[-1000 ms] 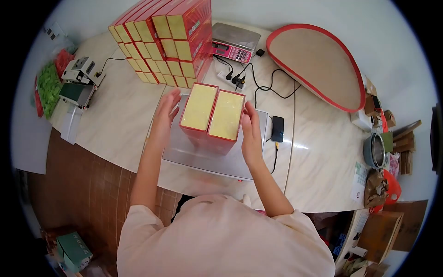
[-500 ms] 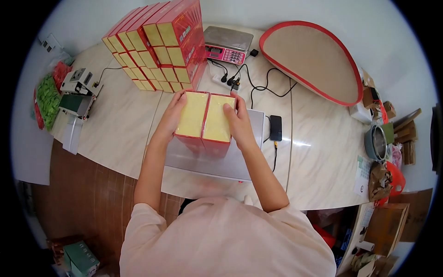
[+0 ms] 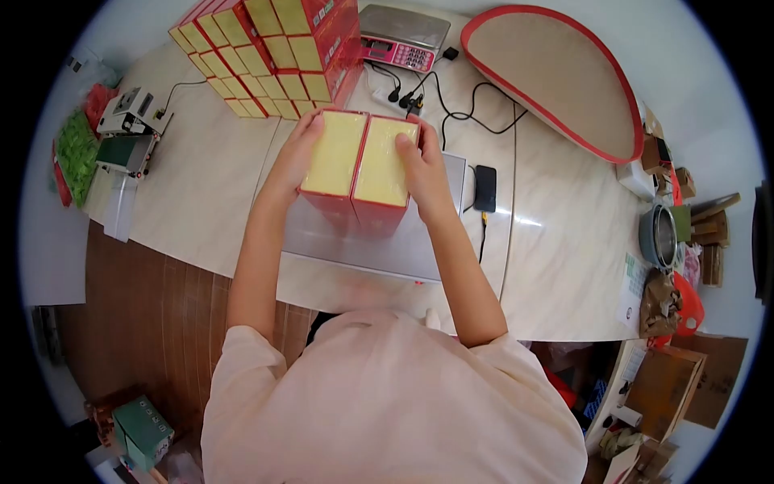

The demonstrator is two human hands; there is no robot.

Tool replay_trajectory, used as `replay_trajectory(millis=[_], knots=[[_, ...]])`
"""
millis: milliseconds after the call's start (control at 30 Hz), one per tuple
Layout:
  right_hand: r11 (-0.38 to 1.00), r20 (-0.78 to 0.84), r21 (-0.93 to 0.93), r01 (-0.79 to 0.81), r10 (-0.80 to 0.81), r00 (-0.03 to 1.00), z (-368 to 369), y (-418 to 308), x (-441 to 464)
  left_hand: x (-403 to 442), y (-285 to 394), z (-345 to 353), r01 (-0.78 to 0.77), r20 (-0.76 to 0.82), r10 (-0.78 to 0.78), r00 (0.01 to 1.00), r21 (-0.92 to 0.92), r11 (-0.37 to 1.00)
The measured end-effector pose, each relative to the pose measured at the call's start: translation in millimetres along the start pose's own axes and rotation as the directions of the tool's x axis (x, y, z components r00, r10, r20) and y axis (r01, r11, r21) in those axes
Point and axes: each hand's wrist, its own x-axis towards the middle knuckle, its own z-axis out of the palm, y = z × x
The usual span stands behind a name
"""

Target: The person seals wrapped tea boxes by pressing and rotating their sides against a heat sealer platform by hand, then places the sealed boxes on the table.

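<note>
Two red boxes with pale yellow ends [image 3: 357, 157] stand side by side over a flat grey metal plate [image 3: 355, 248]. My left hand [image 3: 297, 158] grips the left side of the pair, its fingers partly hidden behind the far edge. On the right side my right hand [image 3: 423, 169] holds the pair, the thumb lying on the yellow end of the right box. Whether the boxes touch the plate is hidden. Behind them, to the left, rises a stack of similar red and yellow boxes [image 3: 278, 60].
A scale with pink keys [image 3: 399, 53], a power strip [image 3: 397, 101] and black cables lie behind. A phone [image 3: 485, 189] is to the right, a red-rimmed tray [image 3: 556, 77] at the back right, a small machine [image 3: 129, 133] at the left.
My hands were apart on either side of the two boxes and have closed on them. The camera view has also shifted, so the table sits higher in the picture.
</note>
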Motion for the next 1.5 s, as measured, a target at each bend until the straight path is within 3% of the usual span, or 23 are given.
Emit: replay_trajectory(millis=[333,433,500,533,633,700,833,900,1133,1267,1333,1400,1500], knots=[[0.997,0.033,0.020,-0.073,0.073,0.997,-0.3,-7.7,-1.5,-2.1,5.7,-0.1,0.044,0.034,-0.045,0.998,0.005,0.999],[0.991,-0.001,0.075,-0.112,0.113,0.994,-3.2,-5.0,-4.0,1.8,-1.4,-9.1,-0.046,0.062,0.044,0.997,0.023,0.999],[0.981,-0.029,0.125,-0.146,0.151,0.988,-10.8,6.2,-5.1,3.4,-13.9,-25.3,0.022,0.070,-0.009,0.997,-0.182,0.983],[0.992,-0.040,0.085,-0.091,0.094,0.995,-17.1,13.8,-6.8,2.2,-19.9,-33.5,0.029,0.065,-0.017,0.998,-0.189,0.982],[0.988,-0.033,0.089,-0.126,0.130,0.991,-32.4,27.5,-16.7,-6.6,-37.0,-48.6,0.061,0.086,-0.048,0.995,-0.150,0.987],[0.965,-0.040,0.039,-0.258,0.260,0.965,-37.4,41.4,-20.0,-15.3,-43.5,-51.2,0.278,0.063,-0.274,0.960,-0.068,0.958],[0.930,0.001,-0.012,-0.368,0.368,0.930,-41.2,80.1,-29.3,-26.2,-53.8,-48.4,0.319,0.027,-0.319,0.947,-0.017,0.947],[0.906,-0.029,0.060,-0.420,0.422,0.906,-36.6,85.8,-36.2,-26.8,-55.8,-48.6,0.334,0.023,-0.335,0.942,0.015,0.942],[0.884,-0.041,0.032,-0.467,0.468,0.883,-34.9,105.0,-47.6,-22.6,-61.2,-48.8,0.380,0.007,-0.381,0.924,0.085,0.921],[0.868,-0.044,0.087,-0.489,0.494,0.868,-31.1,122.5,-46.8,-26.9,-73.4,-44.6,0.344,0.041,-0.348,0.937,0.086,0.935],[0.905,-0.097,0.103,-0.413,0.422,0.901,-28.4,130.6,-45.7,-26.3,-84.2,-51.4,0.333,0.063,-0.342,0.937,0.128,0.934],[0.912,-0.097,0.100,-0.398,0.407,0.908,-26.0,127.7,-45.1,-25.6,-92.8,-61.1,0.272,0.166,-0.278,0.946,0.060,0.960],[0.940,-0.070,0.063,-0.335,0.339,0.938,-22.0,129.6,-46.1,-27.6,-125.8,-64.9,0.169,0.143,-0.162,0.976,-0.036,0.985]])
